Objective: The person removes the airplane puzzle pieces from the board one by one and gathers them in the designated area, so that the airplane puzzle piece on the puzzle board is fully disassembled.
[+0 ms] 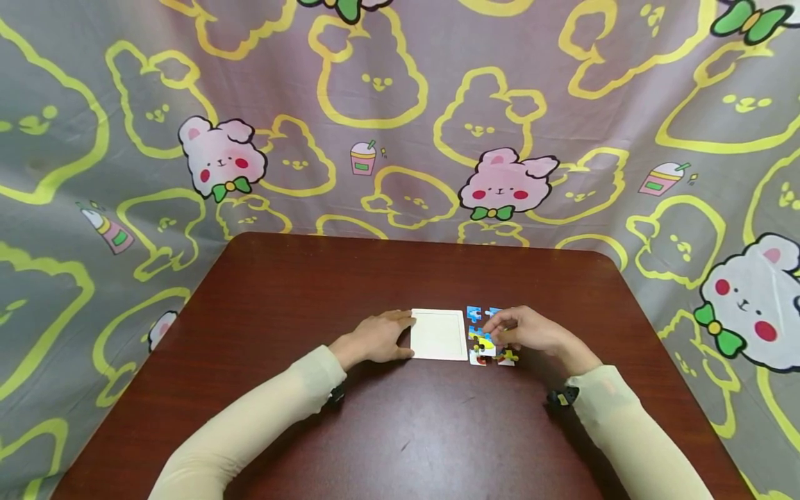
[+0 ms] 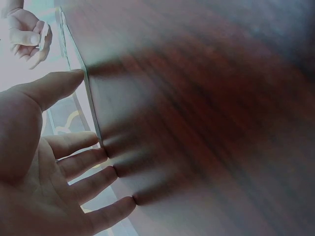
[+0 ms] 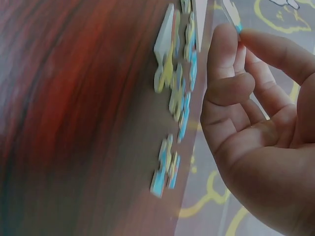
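Note:
A shallow, square, cream puzzle tray (image 1: 439,335) lies flat on the table with its inside bare. My left hand (image 1: 375,337) rests on the table at the tray's left side, thumb and fingers spread and nearly straight, fingertips along its edge. To the right of the tray, my right hand (image 1: 531,330) pinches a jigsaw piece (image 3: 232,14) between thumb and fingertips, raised over the others. Several loose jigsaw pieces (image 1: 473,314), printed in blue, yellow, red and white, lie beneath and beside that hand, which partly hides them in the head view.
The dark reddish-brown table (image 1: 300,278) has rounded far corners. A grey curtain (image 1: 387,90) printed with cartoon bunnies hangs behind it and along both sides. Dark straps (image 1: 564,396) sit on both wrists, below pale sleeves.

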### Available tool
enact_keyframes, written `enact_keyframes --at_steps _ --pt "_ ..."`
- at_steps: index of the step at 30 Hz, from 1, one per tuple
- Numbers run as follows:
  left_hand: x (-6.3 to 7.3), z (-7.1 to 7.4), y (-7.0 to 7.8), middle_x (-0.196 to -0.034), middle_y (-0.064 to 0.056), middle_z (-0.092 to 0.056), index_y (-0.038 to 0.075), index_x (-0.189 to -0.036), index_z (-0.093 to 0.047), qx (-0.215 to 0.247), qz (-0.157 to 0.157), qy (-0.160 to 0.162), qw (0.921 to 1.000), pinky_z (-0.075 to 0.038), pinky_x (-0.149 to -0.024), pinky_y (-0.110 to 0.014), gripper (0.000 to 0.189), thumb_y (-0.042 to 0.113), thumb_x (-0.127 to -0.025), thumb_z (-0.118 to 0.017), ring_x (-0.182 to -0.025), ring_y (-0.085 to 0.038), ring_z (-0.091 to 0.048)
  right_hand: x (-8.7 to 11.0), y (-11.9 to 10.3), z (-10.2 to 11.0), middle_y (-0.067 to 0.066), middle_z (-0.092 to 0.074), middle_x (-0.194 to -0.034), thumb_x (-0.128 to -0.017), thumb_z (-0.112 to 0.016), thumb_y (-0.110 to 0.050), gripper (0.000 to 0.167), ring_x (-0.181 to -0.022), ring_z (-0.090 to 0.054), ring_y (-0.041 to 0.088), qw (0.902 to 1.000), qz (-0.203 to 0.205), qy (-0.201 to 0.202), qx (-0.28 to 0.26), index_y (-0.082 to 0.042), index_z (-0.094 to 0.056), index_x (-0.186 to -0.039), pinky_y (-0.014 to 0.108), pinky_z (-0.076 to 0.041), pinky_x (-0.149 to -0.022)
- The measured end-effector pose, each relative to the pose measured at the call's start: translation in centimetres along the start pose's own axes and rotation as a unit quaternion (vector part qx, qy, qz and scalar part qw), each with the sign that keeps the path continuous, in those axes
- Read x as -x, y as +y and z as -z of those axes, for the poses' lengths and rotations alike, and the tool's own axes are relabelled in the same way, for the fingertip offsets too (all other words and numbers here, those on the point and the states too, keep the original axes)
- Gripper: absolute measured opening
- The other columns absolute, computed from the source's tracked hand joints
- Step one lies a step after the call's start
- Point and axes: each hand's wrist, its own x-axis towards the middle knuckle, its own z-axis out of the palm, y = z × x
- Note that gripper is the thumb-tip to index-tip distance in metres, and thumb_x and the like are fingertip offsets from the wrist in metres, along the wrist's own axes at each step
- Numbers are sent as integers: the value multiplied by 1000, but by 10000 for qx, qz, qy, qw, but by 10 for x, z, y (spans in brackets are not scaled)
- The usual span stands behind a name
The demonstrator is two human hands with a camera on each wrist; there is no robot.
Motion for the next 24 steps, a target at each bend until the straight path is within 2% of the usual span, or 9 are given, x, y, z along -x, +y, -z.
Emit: enact_keyframes --at_steps 5,16,24 --pt "0 0 -1 -162 -5 -36 15 -151 -44 3 1 -1 10000 -41 -113 -55 72 48 -91 -67 -150 -26 -35 8 8 10 13 -70 -94 -94 -66 -10 25 -81 -66 25 10000 -71 -55 -29 2 -67 -116 29 -49 -57" --pt "2 2 0 -162 -6 -37 15 -151 -45 -1 -6 7 10000 -42 -112 -54 72 49 -91 -67 -149 -26 -36 24 28 30 13 -69 -94 -94 -67 -15 28 -83 -65 25 9991 -411 71 -79 1 -66 -118 32 -51 -60" --pt "1 1 -1 -162 -6 -36 15 -151 -45 4 -9 -2 10000 -41 -113 -54 72 49 -91 -67 -149 -27 -35 30 39 39 14 -71 -98 -94 -68 -16 28 -84 -67 23 9985 -532 -26 -107 1 -67 -117 31 -51 -60"
